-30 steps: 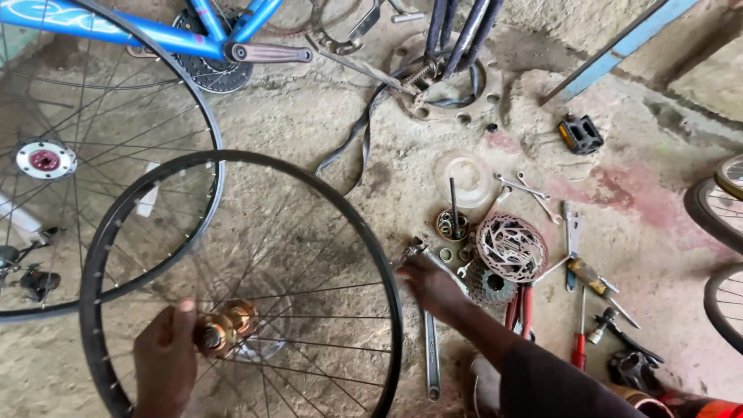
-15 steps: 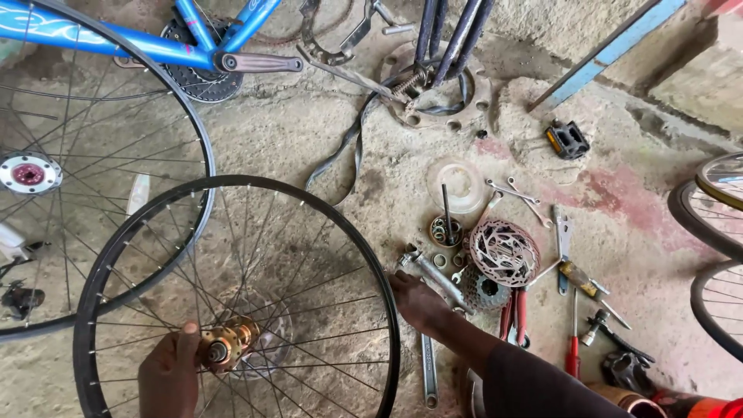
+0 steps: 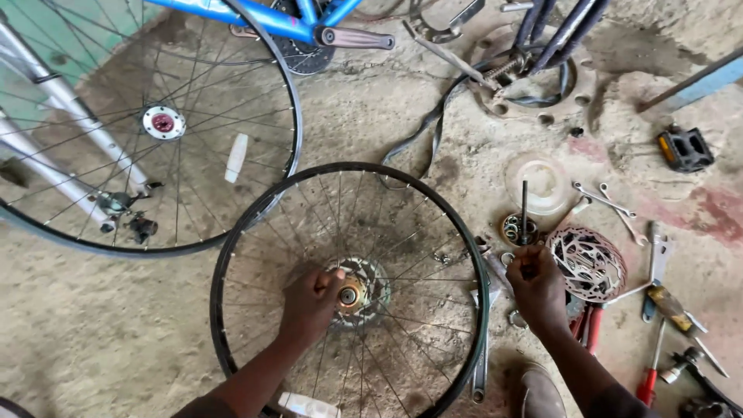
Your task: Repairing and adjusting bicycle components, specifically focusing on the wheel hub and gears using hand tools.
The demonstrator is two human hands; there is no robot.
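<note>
Gripping hub [image 3: 350, 294] w/ left hand [image 3: 309, 303] — right hand [image 3: 536, 285] on axle [image 3: 524, 210]

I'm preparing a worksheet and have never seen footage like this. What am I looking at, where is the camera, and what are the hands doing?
The camera sits on a person's head, looking down at their own two bare hands over a dirty concrete floor. The left hand grips the hub of a spoked wheel lying flat. The right hand closes its grip on a thin dark rod standing upright. Beside it lie a brake disc, wrenches, a pedal and red-handled tools. A blue bicycle stands above.
</note>
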